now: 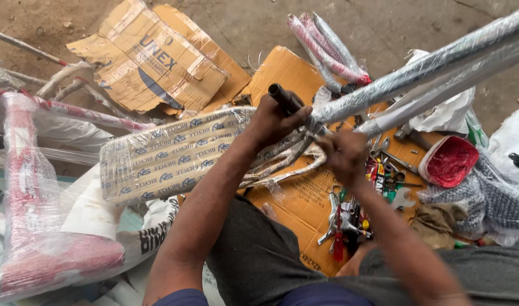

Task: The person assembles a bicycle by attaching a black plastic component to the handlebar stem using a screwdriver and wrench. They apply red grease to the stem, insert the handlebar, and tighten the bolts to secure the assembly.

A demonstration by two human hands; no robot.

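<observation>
Bare dirt floor (384, 34), strewn with flattened cardboard (152, 62), seen from above by a seated person whose knees fill the lower edge. Left hand (273, 122) clenched around a black tube end (283, 96) at the head of a plastic-wrapped bicycle frame (440, 68); thumb lies across the tube. Right hand (344, 156), somewhat blurred, closed on the wrapping just below the point where the frame's tubes meet; what its fingers pinch cannot be made out. Frame held above the floor, in front of the person's chest: two long wrapped tubes run up to the upper right corner, and thinner wrapped tubes (282, 161) extend left beneath the left hand. Those thinner tubes disappear into a printed cardboard sleeve (169, 156) under clear film, which lies across to the left. Beneath both hands, an orange-brown cardboard sheet (293, 209) on the floor. On it, just right of the right forearm, a scatter of hand tools (350, 218), including spanners and red-handled pieces. Further right, a red bowl-shaped container (449, 161) beside dark patterned cloth (497, 198). Above the hands, a bundle of pink and grey wrapped tubes (327, 45). At far left, another wrapped frame, red (30, 181), resting over white sacking.
</observation>
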